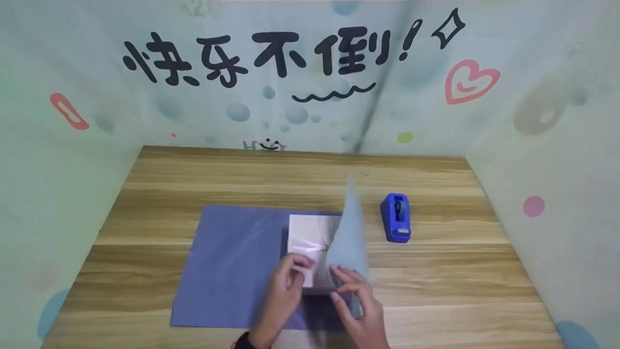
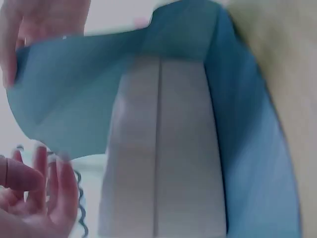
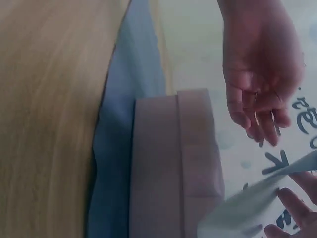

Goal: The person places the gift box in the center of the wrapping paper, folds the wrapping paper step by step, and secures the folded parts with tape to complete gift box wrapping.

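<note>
A pale box with a lid [image 1: 301, 230] stands on a sheet of blue wrapping paper [image 1: 232, 261]. Pale folds or ribbons on its top meet at a small gold-coloured piece [image 1: 325, 248]. The paper's right flap [image 1: 352, 232] rises beside the box and leans over its top. My right hand [image 1: 361, 300] pinches this flap near its front end; the right wrist view also has the fingers [image 3: 294, 201] on the paper. My left hand [image 1: 286, 286] hovers at the box's front left, fingers loosely bent with nothing in them. The box side [image 2: 185, 148] faces the left wrist camera.
A blue tape dispenser [image 1: 398, 218] stands on the wooden table [image 1: 450, 271], right of the paper. Printed cloth walls [image 1: 203, 116] close off the back and both sides. A dark band [image 1: 243, 341] circles the left wrist.
</note>
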{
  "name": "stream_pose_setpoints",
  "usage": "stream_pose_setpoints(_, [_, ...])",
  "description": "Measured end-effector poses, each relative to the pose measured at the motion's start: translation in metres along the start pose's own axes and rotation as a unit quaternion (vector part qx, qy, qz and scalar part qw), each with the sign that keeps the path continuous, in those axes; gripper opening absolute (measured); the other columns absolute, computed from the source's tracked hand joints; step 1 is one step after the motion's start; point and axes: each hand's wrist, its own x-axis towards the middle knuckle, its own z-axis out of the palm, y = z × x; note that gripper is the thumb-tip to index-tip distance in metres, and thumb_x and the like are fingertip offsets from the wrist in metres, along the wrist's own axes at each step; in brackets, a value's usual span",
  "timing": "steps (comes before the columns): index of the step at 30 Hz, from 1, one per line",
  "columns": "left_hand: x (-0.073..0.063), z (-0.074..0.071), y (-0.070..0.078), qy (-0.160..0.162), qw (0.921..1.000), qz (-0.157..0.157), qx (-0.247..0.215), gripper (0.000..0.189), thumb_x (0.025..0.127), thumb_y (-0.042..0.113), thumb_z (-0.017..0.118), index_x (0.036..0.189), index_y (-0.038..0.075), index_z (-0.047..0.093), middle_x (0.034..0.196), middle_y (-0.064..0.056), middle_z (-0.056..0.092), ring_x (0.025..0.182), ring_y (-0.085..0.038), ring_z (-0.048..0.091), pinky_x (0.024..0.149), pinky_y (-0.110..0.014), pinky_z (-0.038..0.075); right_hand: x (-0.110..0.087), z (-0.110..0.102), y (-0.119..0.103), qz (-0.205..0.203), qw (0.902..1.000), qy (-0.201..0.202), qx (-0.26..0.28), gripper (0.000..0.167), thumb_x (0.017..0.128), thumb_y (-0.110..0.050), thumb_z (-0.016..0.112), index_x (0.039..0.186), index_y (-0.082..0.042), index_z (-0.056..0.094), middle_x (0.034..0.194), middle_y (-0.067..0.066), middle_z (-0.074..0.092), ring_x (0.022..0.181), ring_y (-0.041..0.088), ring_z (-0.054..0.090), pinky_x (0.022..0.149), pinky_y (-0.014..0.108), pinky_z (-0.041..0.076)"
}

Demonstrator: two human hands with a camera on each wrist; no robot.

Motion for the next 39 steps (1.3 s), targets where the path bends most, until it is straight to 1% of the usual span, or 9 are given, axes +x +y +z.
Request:
stream_pose_setpoints(4, [0.012, -0.005, -0.013, 0.034, 0.9959, -0.029, 0.078, 0.022, 0.089, 0.008, 0.057, 0.11, 0.004, 0.055, 0.121, -0.015, 0.051, 0.116, -0.027, 0.046, 0.095, -0.044, 0.039, -0.002, 0.009, -0.002, -0.009, 0.9969, -0.048, -0.062, 0.028, 0.071, 0.006, 0.073, 0.088, -0.011, 0.059, 0.113, 0.008, 0.067, 0.111, 0.024, 0.058, 0.108, 0.035, 0.033])
stream_pose_setpoints(9, [0.021, 0.002, -0.029, -0.011, 0.991, -0.083, 0.104, 0.058, 0.087, 0.031, 0.063, 0.131, 0.002, 0.038, 0.14, -0.026, 0.031, 0.129, -0.04, 0.033, 0.103, -0.057, 0.031, -0.004, 0.012, -0.003, -0.033, 0.9887, -0.101, -0.106, 0.024, 0.074, -0.002, 0.074, 0.086, -0.015, 0.057, 0.11, 0.001, 0.069, 0.105, 0.023, 0.062, 0.091, 0.061, 0.037])
stream_pose_setpoints(12, [0.024, 0.006, -0.036, -0.031, 0.9867, -0.112, 0.113, 0.077, 0.084, 0.04, 0.065, 0.141, 0.004, 0.026, 0.144, -0.027, 0.025, 0.132, -0.042, 0.03, 0.104, -0.059, 0.029, -0.005, 0.011, -0.003, -0.028, 0.9847, -0.136, -0.106, 0.018, 0.079, -0.007, 0.071, 0.085, -0.015, 0.056, 0.11, 0.0, 0.069, 0.104, 0.021, 0.062, 0.087, 0.067, 0.036])
stream_pose_setpoints(19, [0.024, 0.003, -0.051, -0.036, 0.9805, -0.171, 0.091, 0.095, 0.082, 0.036, 0.069, 0.149, 0.004, 0.008, 0.151, -0.027, 0.016, 0.138, -0.044, 0.018, 0.109, -0.062, 0.018, -0.004, 0.001, 0.0, -0.011, 0.9648, -0.248, -0.086, 0.012, 0.084, -0.017, 0.068, 0.092, -0.02, 0.059, 0.118, 0.0, 0.066, 0.11, 0.02, 0.059, 0.088, 0.066, 0.037])
stream_pose_setpoints(21, [0.024, 0.001, -0.052, -0.039, 0.9786, -0.186, 0.079, 0.096, 0.082, 0.036, 0.068, 0.149, 0.005, 0.008, 0.152, -0.027, 0.014, 0.139, -0.044, 0.016, 0.109, -0.062, 0.017, 0.0, -0.005, 0.002, 0.028, 0.9582, -0.275, -0.075, 0.015, 0.086, -0.024, 0.065, 0.1, -0.02, 0.061, 0.122, -0.001, 0.063, 0.116, 0.02, 0.056, 0.095, 0.064, 0.033])
stream_pose_setpoints(28, [0.032, -0.005, -0.051, -0.04, 0.9758, -0.198, 0.083, 0.09, 0.082, 0.039, 0.067, 0.148, 0.007, 0.016, 0.151, -0.025, 0.02, 0.138, -0.042, 0.022, 0.109, -0.06, 0.021, 0.016, -0.03, 0.028, 0.121, 0.9536, -0.25, -0.118, 0.024, 0.093, -0.021, 0.055, 0.115, -0.016, 0.064, 0.13, 0.004, 0.058, 0.127, 0.027, 0.047, 0.11, 0.047, 0.021])
stream_pose_setpoints(31, [0.034, -0.007, -0.05, -0.044, 0.9748, -0.203, 0.081, 0.088, 0.083, 0.039, 0.066, 0.148, 0.007, 0.017, 0.151, -0.024, 0.02, 0.138, -0.041, 0.022, 0.109, -0.06, 0.021, 0.022, -0.033, 0.041, 0.145, 0.9419, -0.259, -0.157, 0.03, 0.093, -0.026, 0.055, 0.119, -0.013, 0.063, 0.137, 0.008, 0.051, 0.133, 0.028, 0.039, 0.112, 0.046, 0.022])
stream_pose_setpoints(35, [0.035, -0.008, -0.049, -0.053, 0.9743, -0.202, 0.085, 0.085, 0.086, 0.038, 0.063, 0.148, 0.005, 0.016, 0.15, -0.027, 0.02, 0.137, -0.043, 0.021, 0.108, -0.061, 0.021, 0.027, -0.025, 0.056, 0.091, 0.9249, -0.296, -0.221, 0.045, 0.091, -0.035, 0.056, 0.131, -0.014, 0.054, 0.146, 0.011, 0.039, 0.138, 0.031, 0.03, 0.11, 0.056, 0.021])
stream_pose_setpoints(39, [0.034, -0.007, -0.048, -0.057, 0.9757, -0.188, 0.097, 0.08, 0.089, 0.037, 0.058, 0.148, 0.003, 0.015, 0.149, -0.028, 0.021, 0.137, -0.045, 0.021, 0.107, -0.062, 0.02, 0.03, -0.011, 0.065, 0.015, 0.9059, -0.31, -0.289, 0.057, 0.09, -0.049, 0.05, 0.139, -0.021, 0.045, 0.15, 0.009, 0.032, 0.139, 0.032, 0.026, 0.113, 0.055, 0.003])
